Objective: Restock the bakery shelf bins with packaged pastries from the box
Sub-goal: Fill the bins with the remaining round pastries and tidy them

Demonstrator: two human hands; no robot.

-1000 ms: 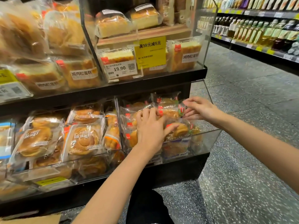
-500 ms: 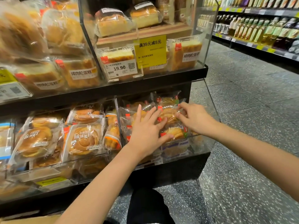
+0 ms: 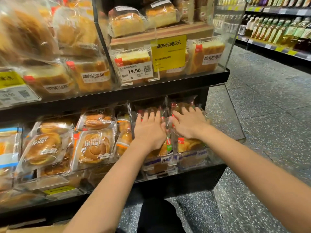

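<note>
Both your hands lie flat, fingers straight, on the packs in the lower right bin: the left hand point(image 3: 149, 130) presses on the left stack, the right hand point(image 3: 190, 125) on the right stack, and neither one grasps anything. The pastries point(image 3: 186, 145) under your palms are the task's thing; they fill this clear bin point(image 3: 190, 158) at centre right of the frame, below the black shelf point(image 3: 168, 84). A corner of the box point(image 3: 33, 230) shows at the lower left edge, well apart from your hands.

I think these risks are present. If you press too hard, the soft buns can flatten or a bag can burst. The packs are slippery film and piled up to the front wall, so when you lift your hands the top ones may slide forward and fall on the floor point(image 3: 269, 132). The thin wall could also bend or crack under strong pushing.

Writing you can read: a yellow sign point(image 3: 168, 51) at upper centre says 满39元减5元. The price tag point(image 3: 136, 71) beside it shows 19.90 with a QR code. White labels on the cakes point(image 3: 94, 76) above read 咸肉松蛋糕. The round bun pack point(image 3: 96, 148) at centre left has large white characters, but I cannot read them surely. The tag on the bin front is blurred.
</note>
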